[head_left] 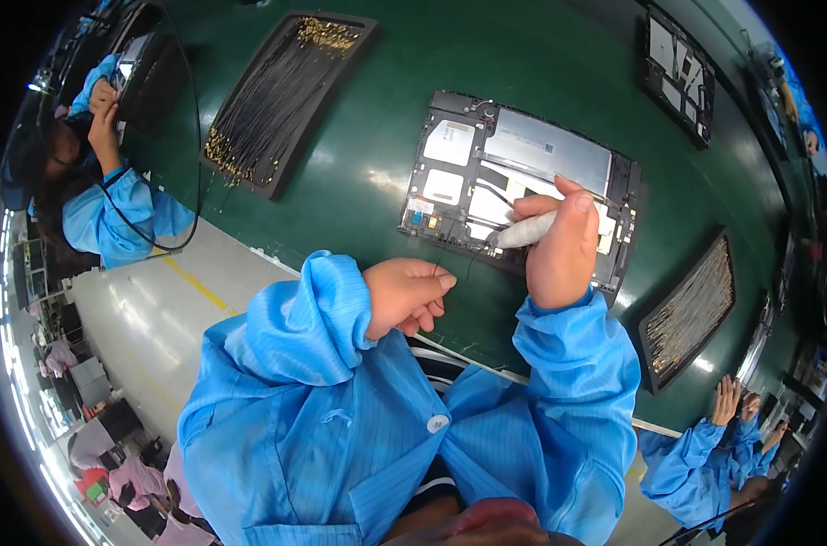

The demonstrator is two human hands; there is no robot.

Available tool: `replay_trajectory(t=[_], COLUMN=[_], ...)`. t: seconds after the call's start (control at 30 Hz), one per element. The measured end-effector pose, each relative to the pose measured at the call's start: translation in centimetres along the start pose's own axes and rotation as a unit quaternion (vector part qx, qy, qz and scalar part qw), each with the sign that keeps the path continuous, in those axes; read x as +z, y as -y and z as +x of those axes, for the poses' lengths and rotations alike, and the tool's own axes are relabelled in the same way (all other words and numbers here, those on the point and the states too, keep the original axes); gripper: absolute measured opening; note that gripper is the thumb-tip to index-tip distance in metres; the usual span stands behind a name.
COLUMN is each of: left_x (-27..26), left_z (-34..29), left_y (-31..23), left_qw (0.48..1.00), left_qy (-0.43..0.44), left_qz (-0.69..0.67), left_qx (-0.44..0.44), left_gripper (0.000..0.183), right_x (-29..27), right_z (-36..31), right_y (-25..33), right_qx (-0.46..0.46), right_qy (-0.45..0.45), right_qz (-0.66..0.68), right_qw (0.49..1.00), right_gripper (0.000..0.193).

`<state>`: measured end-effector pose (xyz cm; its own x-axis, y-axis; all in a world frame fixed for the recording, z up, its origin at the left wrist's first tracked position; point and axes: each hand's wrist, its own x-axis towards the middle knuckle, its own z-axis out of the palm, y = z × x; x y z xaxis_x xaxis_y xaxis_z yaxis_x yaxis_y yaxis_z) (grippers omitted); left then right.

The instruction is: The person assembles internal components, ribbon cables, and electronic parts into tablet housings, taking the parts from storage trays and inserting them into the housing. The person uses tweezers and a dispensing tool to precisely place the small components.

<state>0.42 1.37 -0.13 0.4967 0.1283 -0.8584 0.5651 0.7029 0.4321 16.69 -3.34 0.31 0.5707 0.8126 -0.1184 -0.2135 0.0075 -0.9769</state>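
Observation:
An opened tablet-like device [545, 136] lies on the green table ahead of me, its silver battery, white panels and black frame exposed. My right hand [566, 255] is closed around a pen-shaped tool [529, 229] wrapped in white material. The tool's tip touches or hovers just over the device's near edge; I cannot tell which. Near the table's front edge, my left hand [403, 296] is closed, thumb against curled fingers, with a thin black cable [438, 262] at the fingertips. A thin dark strand [471, 264] also shows below the tool tip; whether it is the same cable is unclear.
A black tray [317, 126] of black cables with gold ends stands at the far left. Another tray [650, 362] of similar cables is at the right. A second opened device [679, 73] lies far right. Co-workers' hands [104, 114] [726, 400] show at both sides.

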Motion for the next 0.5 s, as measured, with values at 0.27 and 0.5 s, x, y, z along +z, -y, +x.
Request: replay_trajectory(t=[0.27, 0.5], left_x=[-0.8, -0.8], left_z=[1.6, 1.0], left_y=[1.2, 0.8], left_qw=[0.997, 0.993], left_qy=[0.063, 0.101], left_qz=[0.009, -0.051], left_qx=[0.053, 0.028], left_gripper=[0.032, 0.03], right_x=[0.3, 1.6], right_z=[0.7, 2.5], right_y=[1.0, 3.0], right_qx=[0.132, 0.226], right_qy=[0.064, 0.221], right_qz=[-0.053, -0.264], right_qw=[0.988, 0.911], right_gripper=[0.034, 0.039])
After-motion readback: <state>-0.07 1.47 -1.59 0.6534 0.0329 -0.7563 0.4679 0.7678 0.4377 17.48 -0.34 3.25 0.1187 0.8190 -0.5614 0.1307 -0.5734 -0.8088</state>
